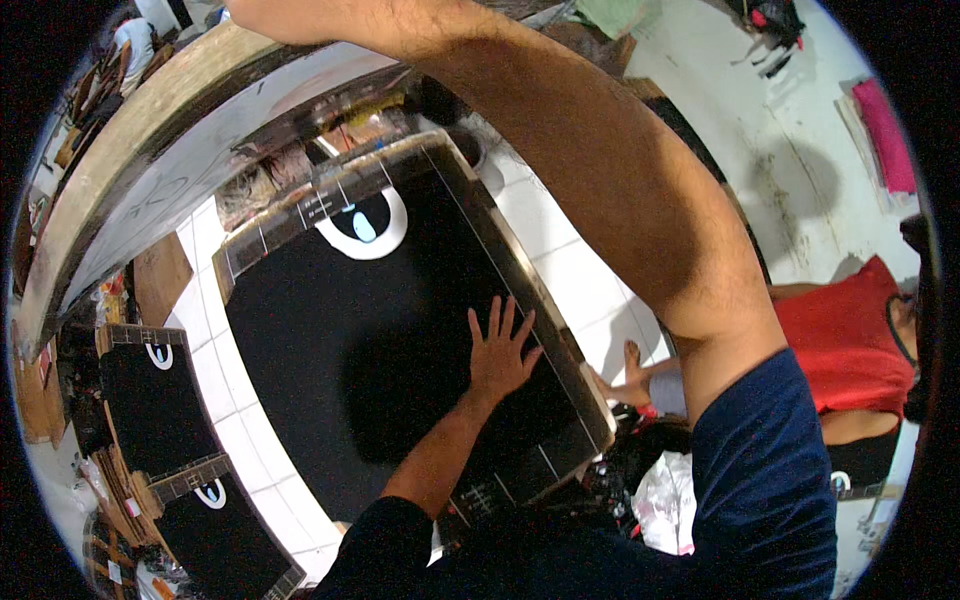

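Note:
My left hand (502,360) lies flat with fingers spread on a black fabric panel (300,330), which covers a board in front of me. Near the panel's far edge is a printed white curved shape (376,246) with a light blue oval inside. My right arm reaches up and across to the far left. There my right hand (275,18), partly cut off by the picture's edge, grips a large wood-edged printing frame (110,190). The frame stands tilted up beyond the board, its pale mesh side facing me. The fingers of that hand are mostly hidden.
More black panels (160,410) with the same print lie on boards at the left. White tiles (235,385) separate them from my board. A person in a red top (840,335) is close on the right, bare feet near the board. A white plastic bag (665,495) sits nearby.

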Tool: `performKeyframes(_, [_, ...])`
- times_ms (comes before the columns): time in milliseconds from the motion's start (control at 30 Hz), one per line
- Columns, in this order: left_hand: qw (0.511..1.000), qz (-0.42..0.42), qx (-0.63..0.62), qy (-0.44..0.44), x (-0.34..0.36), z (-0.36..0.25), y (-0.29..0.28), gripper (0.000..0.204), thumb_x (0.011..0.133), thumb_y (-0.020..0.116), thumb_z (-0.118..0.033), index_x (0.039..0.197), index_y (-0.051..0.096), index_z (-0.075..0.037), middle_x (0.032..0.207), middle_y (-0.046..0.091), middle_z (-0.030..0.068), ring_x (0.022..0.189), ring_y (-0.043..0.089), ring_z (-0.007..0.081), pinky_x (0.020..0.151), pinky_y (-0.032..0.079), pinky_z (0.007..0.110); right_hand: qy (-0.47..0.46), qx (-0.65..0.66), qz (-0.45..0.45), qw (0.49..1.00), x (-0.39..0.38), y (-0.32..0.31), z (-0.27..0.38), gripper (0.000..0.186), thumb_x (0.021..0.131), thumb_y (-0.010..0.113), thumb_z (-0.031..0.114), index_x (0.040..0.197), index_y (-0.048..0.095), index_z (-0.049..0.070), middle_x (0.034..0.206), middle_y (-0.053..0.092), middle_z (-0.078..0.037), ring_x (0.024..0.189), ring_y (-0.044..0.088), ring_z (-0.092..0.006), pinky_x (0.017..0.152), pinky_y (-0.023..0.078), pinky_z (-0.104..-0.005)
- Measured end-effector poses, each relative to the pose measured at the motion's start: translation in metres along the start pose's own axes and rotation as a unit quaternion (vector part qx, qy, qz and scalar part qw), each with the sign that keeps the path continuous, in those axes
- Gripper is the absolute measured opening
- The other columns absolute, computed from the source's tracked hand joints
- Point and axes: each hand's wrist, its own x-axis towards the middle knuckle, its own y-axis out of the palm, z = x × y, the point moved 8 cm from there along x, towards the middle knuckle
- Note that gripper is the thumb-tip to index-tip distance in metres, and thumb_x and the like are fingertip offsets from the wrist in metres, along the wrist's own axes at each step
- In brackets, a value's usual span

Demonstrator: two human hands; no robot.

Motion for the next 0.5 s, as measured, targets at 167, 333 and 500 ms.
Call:
performKeyframes(167, [0.934,-0.076,-0.320,-0.140,0.010,0.052,-0.079,0.061,0.108,0.046,-0.042,0.160,0.037,-0.013,0.168,0.026,0.0210,0.156,0.023,0.0353,0.125,0.015,0.057,0.030,-0.036,-0.041,0.998,-0.057,0.006,-0.001,0.046,0.099,0.051,0.034,0.126,0.059,-0.003,0.112,0.068,-0.025,0.086,0.073,-0.0305,0.075,0.059,-0.0471])
performKeyframes(333, [0.593,-0.580,-0.533,-0.166,-0.138,0.083,-0.286,0.069,0.107,0.041,-0.057,0.152,0.038,-0.004,0.145,0.048,0.0157,0.129,0.054,0.0315,0.118,0.037,0.052,-0.021,-0.033,-0.165,0.986,-0.158,0.036,0.012,0.023,0.084,0.073,0.025,0.104,0.070,0.013,0.090,0.063,-0.012,0.083,0.067,-0.0322,0.072,0.055,-0.0472])
performKeyframes(500, [0.287,-0.467,-0.744,-0.381,-0.211,0.093,-0.232,0.103,0.087,0.050,-0.083,0.152,0.032,-0.006,0.153,0.035,0.0188,0.137,0.041,0.0385,0.115,0.033,0.065,0.117,0.081,-0.003,0.990,-0.335,0.108,0.005,0.028,0.078,0.074,0.015,0.106,0.070,0.012,0.099,0.064,-0.011,0.097,0.062,-0.0350,0.085,0.050,-0.0469])
